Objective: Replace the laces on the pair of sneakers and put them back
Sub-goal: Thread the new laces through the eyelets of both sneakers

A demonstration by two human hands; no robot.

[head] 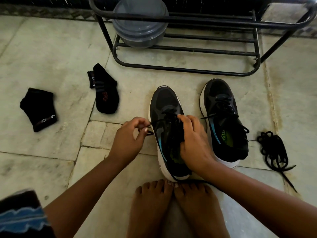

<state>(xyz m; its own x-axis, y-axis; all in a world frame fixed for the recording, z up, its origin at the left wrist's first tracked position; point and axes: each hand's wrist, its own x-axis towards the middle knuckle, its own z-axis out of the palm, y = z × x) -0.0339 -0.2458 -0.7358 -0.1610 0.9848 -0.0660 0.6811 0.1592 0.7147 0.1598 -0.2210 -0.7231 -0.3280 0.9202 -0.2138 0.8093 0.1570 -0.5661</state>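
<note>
Near sneaker: the black sneaker [167, 117] with the white sole and blue swoosh stands on the stone floor [51, 57] just beyond your bare toes [171, 188], toe pointing away from you.
Lace in work: a black lace [158, 121] runs from its eyelets out to the left side of the near sneaker.
Your left hand: your left hand [127, 140] sits just left of the near sneaker, its fingers curled and pinching the end of that lace.
Your right hand: your right hand [193, 141] lies over the near sneaker's tongue and collar, fingers bent down onto the lacing; you cannot tell what the fingertips hold.
Far sneaker: the matching sneaker [223, 117] stands just right of the near sneaker, laced, its lace ends loose.
Spare laces: a bundle of black laces [272, 150] lies on the floor to the right of both shoes.
Socks: two black socks [105, 90] [38, 109] lie well to the left of the near sneaker, apart from each other.
Rack: a black metal shoe rack [188, 48] stands beyond the near sneaker.
Container: a lidded grey plastic container [139, 23] sits on the rack's left end.
</note>
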